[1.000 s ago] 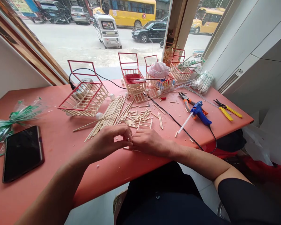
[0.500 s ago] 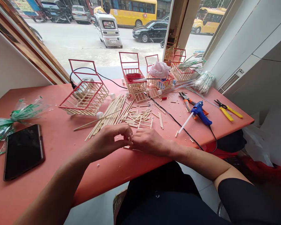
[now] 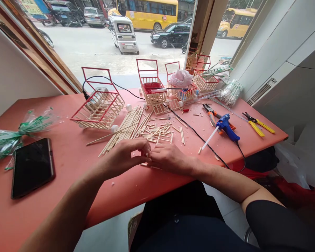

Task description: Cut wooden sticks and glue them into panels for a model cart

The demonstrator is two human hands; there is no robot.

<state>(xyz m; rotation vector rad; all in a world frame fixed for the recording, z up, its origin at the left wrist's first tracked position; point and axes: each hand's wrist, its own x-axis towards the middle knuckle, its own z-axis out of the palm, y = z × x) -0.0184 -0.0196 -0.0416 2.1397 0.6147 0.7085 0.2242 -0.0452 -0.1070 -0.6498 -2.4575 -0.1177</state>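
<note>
My left hand [image 3: 131, 155] is closed in a pinch near the table's front edge. A small pale tip, apparently the end of a short wooden stick [image 3: 147, 154], shows at its fingertips. My right hand [image 3: 172, 160] meets it from the right, with its fingers curled together; what they hold is hidden. Just beyond the hands lie a small ladder-like stick frame [image 3: 165, 137] and a scatter of short cut sticks [image 3: 153, 131]. Longer wooden sticks [image 3: 123, 131] lie in a pile behind my left hand. Part of another stick piece lies beneath the hands.
Miniature stick carts with red rims, including one at left [image 3: 98, 108] and one in the middle [image 3: 152, 85], stand toward the window. At right lie a blue glue gun [image 3: 227, 127], orange-handled pliers [image 3: 211, 113] and yellow-handled pliers [image 3: 257, 126]. A black phone [image 3: 33, 168] lies at left. A cable [image 3: 196, 131] crosses the table.
The whole view has shifted slightly to the left, so everything appears a little further right. Both hands keep almost the same pose, fingertips together.
</note>
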